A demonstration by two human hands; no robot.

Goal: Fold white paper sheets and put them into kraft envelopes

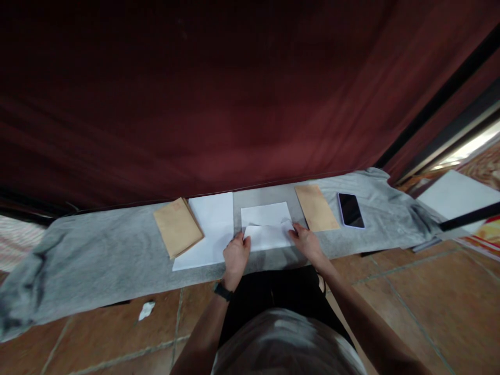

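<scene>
A white sheet of paper [267, 213] lies in front of me on the grey cloth, its near part folded up and over toward the far edge. My left hand [237, 255] pinches the left end of the fold between thumb and fingers. At the right end, my right hand [307, 242] grips the same sheet, fingers closed on its edge. Left of the sheet is a stack of white paper [214, 224], with a pile of brown envelopes [177, 226] resting partly on it. A single brown envelope [317, 208] lies just right of my right hand.
A phone [350, 210] in a light purple case lies on the grey cloth [109, 255] at the right. Behind the narrow surface hangs a dark red curtain [242, 125]. A crumpled white scrap [146, 310] is on the tiled floor. Another white sheet [457, 195] shows at far right.
</scene>
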